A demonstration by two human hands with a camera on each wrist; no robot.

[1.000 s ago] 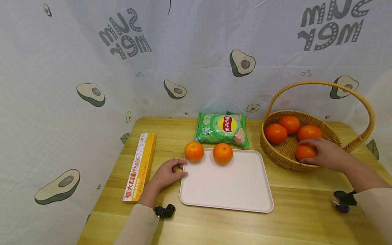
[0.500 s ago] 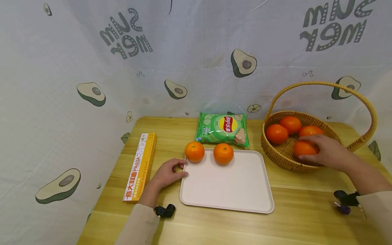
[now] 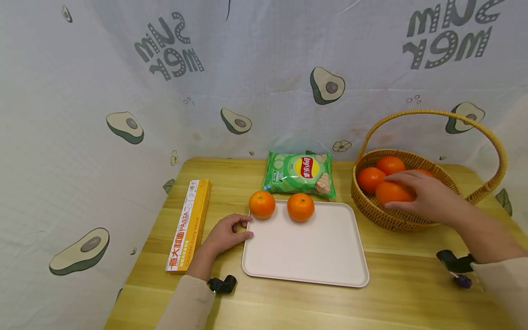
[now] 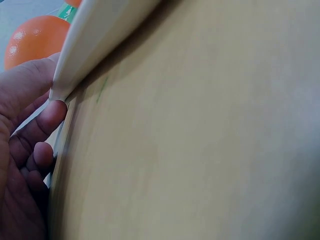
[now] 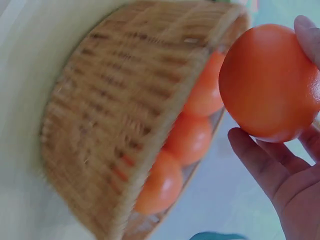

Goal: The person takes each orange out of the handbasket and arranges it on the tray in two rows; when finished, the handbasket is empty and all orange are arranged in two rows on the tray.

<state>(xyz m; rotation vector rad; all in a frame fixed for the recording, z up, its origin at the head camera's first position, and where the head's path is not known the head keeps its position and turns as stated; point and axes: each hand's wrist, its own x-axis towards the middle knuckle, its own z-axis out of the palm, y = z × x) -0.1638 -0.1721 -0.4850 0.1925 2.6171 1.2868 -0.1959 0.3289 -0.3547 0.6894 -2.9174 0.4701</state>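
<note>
Two round orange mandarins (image 3: 261, 204) sit along the far edge of a pale pink rectangular plastic tray (image 3: 313, 256) on a light wooden table (image 3: 404, 293). The person's left hand (image 3: 224, 236) rests beside the tray's left rim, fingers curled against its edge. The right hand (image 3: 429, 197) cups one smooth orange fruit (image 3: 392, 192), fingers wrapped round it, just above the rim of a woven wicker basket with an arched handle (image 3: 396, 222) (three more oranges lie inside). Behind the tray lies a green crisp packet (image 3: 299, 174); left of it, a long yellow pasta box (image 3: 189, 224).
</note>
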